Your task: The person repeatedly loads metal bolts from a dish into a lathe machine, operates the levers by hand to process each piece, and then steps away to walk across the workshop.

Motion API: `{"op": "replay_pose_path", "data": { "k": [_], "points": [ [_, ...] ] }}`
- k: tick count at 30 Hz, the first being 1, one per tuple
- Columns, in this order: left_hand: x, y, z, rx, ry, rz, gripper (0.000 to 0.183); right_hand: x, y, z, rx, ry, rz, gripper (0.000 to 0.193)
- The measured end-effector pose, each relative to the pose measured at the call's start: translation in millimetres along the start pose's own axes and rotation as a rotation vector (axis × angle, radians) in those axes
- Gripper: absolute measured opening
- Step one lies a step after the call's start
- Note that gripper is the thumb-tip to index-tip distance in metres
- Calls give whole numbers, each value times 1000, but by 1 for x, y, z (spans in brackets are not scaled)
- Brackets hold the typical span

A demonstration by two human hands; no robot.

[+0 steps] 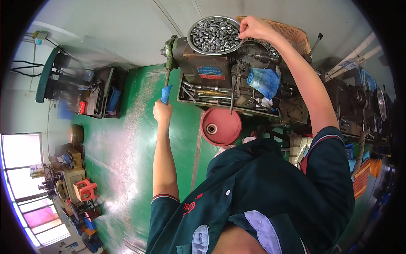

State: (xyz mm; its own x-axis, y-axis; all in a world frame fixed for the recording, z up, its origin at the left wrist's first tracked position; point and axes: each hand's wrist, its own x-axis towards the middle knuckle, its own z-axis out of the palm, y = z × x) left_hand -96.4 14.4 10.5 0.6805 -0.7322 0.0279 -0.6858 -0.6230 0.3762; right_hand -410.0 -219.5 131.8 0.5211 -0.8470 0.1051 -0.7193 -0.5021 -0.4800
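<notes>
My left hand is closed around the lower end of a lever with a blue wrapping on its grip. That lever hangs from the left end of a small dark green lathe-like machine. On top of the machine sits a round steel bowl heaped with small shiny metal parts. My right hand is at the bowl's right rim, thumb and fingers pinched together. Whatever lies between those fingertips is too small to make out.
Right of the bowl, a woven basket stands behind more metal parts. A blue cloth lies over the machine, above a tray of tools. Below is a red drum. An orange stool stands far left on the green floor.
</notes>
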Motion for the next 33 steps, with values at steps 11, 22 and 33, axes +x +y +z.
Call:
{"op": "replay_pose_path", "data": {
  "k": [11,22,33],
  "points": [
    [0,1,-1,-24,-15,9,15,29,21,-1,75,-227,-6,17],
    [2,-2,1,-17,-15,11,16,1,70,31,482,-34,131,25],
    [-1,3,-3,-10,-35,-12,17,-2,80,96,474,-101,159,24]
  ]
}}
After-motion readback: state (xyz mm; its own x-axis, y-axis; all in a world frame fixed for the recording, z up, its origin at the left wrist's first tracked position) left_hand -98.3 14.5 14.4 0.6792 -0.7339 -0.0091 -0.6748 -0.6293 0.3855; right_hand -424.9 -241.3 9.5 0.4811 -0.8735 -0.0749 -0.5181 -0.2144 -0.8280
